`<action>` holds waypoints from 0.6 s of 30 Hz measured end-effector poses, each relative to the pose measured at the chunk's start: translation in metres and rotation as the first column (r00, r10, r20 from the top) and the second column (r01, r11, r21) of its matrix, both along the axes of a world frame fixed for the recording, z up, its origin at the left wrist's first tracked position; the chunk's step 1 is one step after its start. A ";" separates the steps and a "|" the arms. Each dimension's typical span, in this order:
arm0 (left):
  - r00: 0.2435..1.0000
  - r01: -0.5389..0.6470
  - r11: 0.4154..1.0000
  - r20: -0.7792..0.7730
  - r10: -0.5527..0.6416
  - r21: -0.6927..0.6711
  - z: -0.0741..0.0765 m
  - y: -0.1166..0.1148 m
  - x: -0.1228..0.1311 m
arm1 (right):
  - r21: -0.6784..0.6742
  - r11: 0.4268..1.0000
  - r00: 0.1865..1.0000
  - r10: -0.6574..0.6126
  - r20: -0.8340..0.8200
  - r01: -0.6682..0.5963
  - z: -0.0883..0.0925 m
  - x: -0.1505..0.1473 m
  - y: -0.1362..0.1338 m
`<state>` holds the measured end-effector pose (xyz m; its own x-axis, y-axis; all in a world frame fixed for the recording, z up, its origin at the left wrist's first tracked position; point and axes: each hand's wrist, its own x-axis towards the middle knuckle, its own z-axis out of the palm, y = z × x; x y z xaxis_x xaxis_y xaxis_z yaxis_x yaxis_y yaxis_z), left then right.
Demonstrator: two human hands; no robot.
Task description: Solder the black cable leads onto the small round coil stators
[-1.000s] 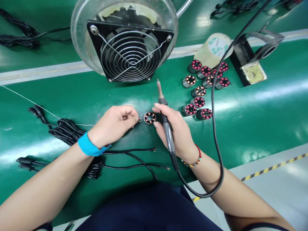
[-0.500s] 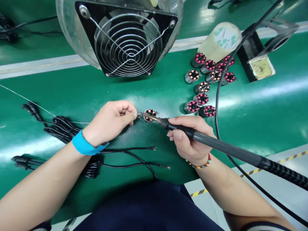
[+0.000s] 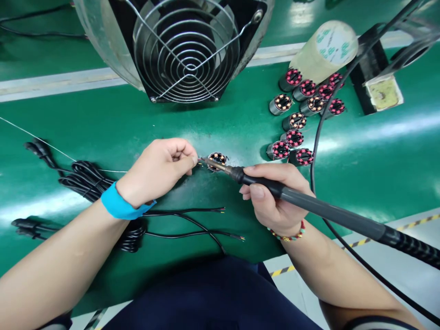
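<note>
My right hand grips a soldering iron like a pen, its tip pointing left. The tip passes over a motor stator with copper windings and reaches thin wire ends at my left fingertips. My left hand, with a blue wristband, is closed in a pinch. A thin silvery solder wire runs in from the left and disappears behind that hand. Exactly how the wires lie between the fingers is hidden.
A round fan with a wire guard stands ahead. Several stators sit at right by a pale roll and an iron stand with sponge. Coiled black cables lie left; stripped cable ends lie near me. The iron's cord crosses the right.
The view has shifted slightly, so the fan and stators appear a little higher and farther right. Both hands keep their grips, and the iron's tip stays by my left fingertips.
</note>
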<state>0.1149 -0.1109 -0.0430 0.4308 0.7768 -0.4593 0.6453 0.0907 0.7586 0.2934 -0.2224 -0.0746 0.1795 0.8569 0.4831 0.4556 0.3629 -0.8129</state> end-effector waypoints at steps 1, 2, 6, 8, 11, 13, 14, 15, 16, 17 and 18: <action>1.000 -0.005 1.000 0.002 0.005 0.000 0.000 0.000 0.000 | 0.001 1.000 1.000 0.005 -0.008 -0.005 0.000 0.000 0.000; 1.000 -0.007 1.000 0.006 0.007 0.000 0.000 0.000 0.000 | 0.002 1.000 1.000 0.013 -0.017 -0.013 0.000 0.000 0.000; 1.000 -0.004 1.000 0.018 0.003 0.009 -0.002 0.000 0.000 | 0.038 0.999 1.000 0.003 -0.031 -0.002 -0.002 -0.001 0.000; 1.000 -0.003 1.000 0.014 0.002 0.019 -0.003 0.000 0.000 | 0.050 0.999 1.000 -0.021 -0.023 0.022 -0.002 -0.001 0.001; 1.000 0.001 1.000 0.011 -0.002 0.020 -0.003 0.000 -0.001 | 0.056 0.998 0.999 -0.018 0.028 0.017 -0.001 0.000 0.004; 1.000 0.001 1.000 0.012 -0.001 0.013 -0.003 0.000 0.000 | 0.054 0.998 0.998 0.007 0.067 -0.010 0.000 0.000 0.006; 1.000 -0.001 1.000 0.012 0.001 0.012 -0.003 0.001 0.000 | 0.054 0.998 0.997 0.017 0.073 -0.021 0.001 0.000 0.006; 1.000 -0.002 1.000 0.010 0.002 0.011 -0.002 0.001 0.000 | 0.056 0.998 0.997 0.024 0.073 -0.028 0.001 0.000 0.006; 1.000 -0.004 1.000 0.008 0.004 0.012 -0.002 0.001 0.000 | 0.062 0.998 0.997 0.025 0.070 -0.030 0.002 0.000 0.006; 1.000 -0.005 1.000 0.003 0.005 0.012 -0.002 0.000 0.000 | 0.077 0.997 0.998 0.019 0.068 -0.024 0.002 -0.001 0.005; 1.000 -0.005 1.000 -0.001 0.005 0.012 -0.001 0.000 0.001 | 0.094 0.995 0.998 0.010 0.069 -0.017 0.002 -0.001 0.004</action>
